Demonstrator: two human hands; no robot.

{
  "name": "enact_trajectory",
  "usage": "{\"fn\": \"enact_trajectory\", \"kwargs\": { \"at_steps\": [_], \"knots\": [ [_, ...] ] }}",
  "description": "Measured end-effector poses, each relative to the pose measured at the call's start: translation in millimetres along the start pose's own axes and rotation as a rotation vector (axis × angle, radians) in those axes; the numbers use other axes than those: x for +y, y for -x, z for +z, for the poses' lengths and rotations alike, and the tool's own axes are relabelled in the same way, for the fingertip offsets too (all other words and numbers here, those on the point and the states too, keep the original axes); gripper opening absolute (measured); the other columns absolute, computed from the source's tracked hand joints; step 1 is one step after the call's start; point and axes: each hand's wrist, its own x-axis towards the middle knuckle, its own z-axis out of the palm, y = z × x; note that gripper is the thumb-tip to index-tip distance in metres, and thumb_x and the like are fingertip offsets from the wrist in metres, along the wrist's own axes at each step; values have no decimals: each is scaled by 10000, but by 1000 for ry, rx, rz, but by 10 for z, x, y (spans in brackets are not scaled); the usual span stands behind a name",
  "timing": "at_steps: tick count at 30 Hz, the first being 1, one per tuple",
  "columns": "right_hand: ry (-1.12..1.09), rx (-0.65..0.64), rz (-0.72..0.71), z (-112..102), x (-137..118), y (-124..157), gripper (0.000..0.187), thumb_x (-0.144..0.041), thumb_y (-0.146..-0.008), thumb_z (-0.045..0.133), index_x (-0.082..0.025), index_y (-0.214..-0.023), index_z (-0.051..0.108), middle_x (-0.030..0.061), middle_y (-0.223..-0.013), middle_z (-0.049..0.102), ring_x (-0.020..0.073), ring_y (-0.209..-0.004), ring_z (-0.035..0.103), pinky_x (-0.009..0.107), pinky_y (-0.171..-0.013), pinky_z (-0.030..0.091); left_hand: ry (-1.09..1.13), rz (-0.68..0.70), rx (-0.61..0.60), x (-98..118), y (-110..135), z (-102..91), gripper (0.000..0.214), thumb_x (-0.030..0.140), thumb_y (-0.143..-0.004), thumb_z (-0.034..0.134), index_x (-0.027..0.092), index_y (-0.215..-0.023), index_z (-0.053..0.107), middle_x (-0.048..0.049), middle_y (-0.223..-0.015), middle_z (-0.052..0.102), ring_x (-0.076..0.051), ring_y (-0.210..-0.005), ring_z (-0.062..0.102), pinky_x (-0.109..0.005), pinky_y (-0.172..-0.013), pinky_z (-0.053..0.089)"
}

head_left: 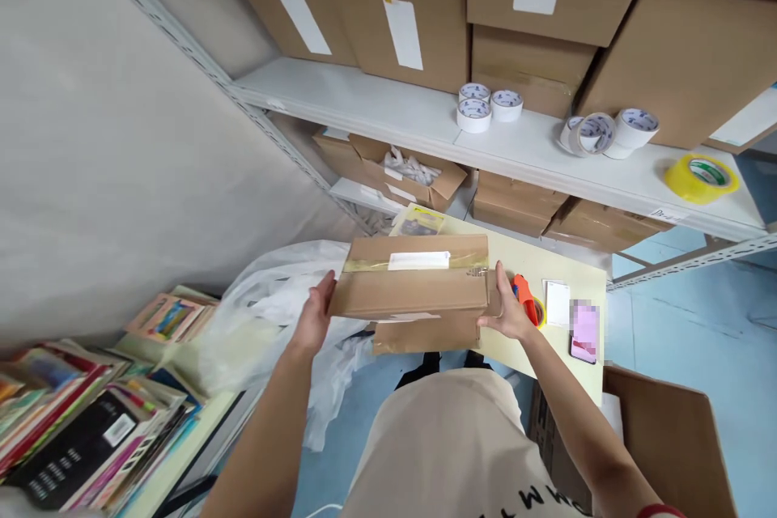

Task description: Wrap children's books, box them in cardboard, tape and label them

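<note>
A brown cardboard box [413, 291] is in front of my body, sealed along its top with clear tape and bearing a white label [418, 261]. My left hand [316, 312] presses against its left end. At the right end, my right hand [508, 307] grips with thumb and fingers apart. Another piece of cardboard [428, 337] shows under the near edge; whether it is a second box, I cannot tell. Just right of my right hand, an orange tape dispenser [524, 298] lies on the cream table [583, 279].
A phone [584, 332] and white cards [557, 302] lie on the table. Tape rolls [474, 115], a yellow roll [701, 178] and large boxes [394, 24] fill the shelf ahead. Books [78, 437] and white plastic bags [267, 307] are at left; an open carton [668, 437] stands low right.
</note>
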Motion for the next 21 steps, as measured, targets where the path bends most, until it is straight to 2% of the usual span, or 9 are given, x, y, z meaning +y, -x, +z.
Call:
{"fn": "enact_trajectory", "kwargs": {
  "at_steps": [2,4,7,9,12,16,19,21],
  "knots": [
    [-130,-18,5,85,-74,-80,1365,-560,-610,830,-239,-1553,-104,129,-1642,84,288,-1515,72,478,-1212,125,139,-12,-109,-19,-36,29,1046,917,-631,438,174,-1361,540,-137,-1441,528,-370,-1404,365,-484,-1173,276],
    [-228,1,41,150,-124,-120,1342,-538,-636,822,-230,-1551,-110,140,-1631,140,272,-1503,150,453,-1205,163,225,-12,-182,-22,-51,42,1006,905,-620,482,183,-1312,590,-120,-1380,589,-374,-1383,394,-476,-1151,312],
    [-307,43,83,178,-184,-117,1244,-518,-670,799,-254,-1563,-26,131,-1586,291,253,-1441,319,438,-1167,281,280,-25,-286,-50,-74,-18,987,897,-623,496,180,-1291,611,-115,-1367,603,-376,-1384,391,-469,-1135,333],
    [-300,74,100,182,-204,-90,1189,-522,-663,795,-264,-1565,64,129,-1549,366,258,-1400,385,453,-1132,345,297,-28,-347,-109,-108,-78,986,895,-634,487,182,-1305,600,-113,-1383,591,-371,-1390,385,-471,-1131,337],
    [-295,128,116,264,-147,-22,1120,-520,-645,803,-254,-1546,193,137,-1497,437,264,-1366,428,456,-1081,411,307,-41,-364,-245,-172,-116,951,887,-650,483,214,-1314,589,-91,-1378,599,-348,-1393,392,-464,-1120,359],
    [-380,138,147,527,70,97,1018,-540,-608,815,-263,-1465,342,139,-1392,542,262,-1261,535,453,-1025,459,298,-81,-365,-388,-224,-73,987,935,-603,448,250,-1299,595,-74,-1330,638,-345,-1378,420,-460,-1078,413],
    [-369,241,193,650,129,143,818,-582,-627,783,-243,-1310,488,147,-1290,610,274,-1166,596,456,-967,495,268,-78,-412,-347,-253,-56,1052,987,-547,380,275,-1290,598,-73,-1311,651,-365,-1365,431,-476,-1038,444],
    [-340,357,174,624,30,134,715,-592,-648,762,-228,-1219,532,150,-1243,633,285,-1152,603,458,-956,499,247,-15,-444,-227,-292,-65,1034,985,-560,365,295,-1298,584,-68,-1326,639,-356,-1371,424,-470,-1026,450]
  ]
}}
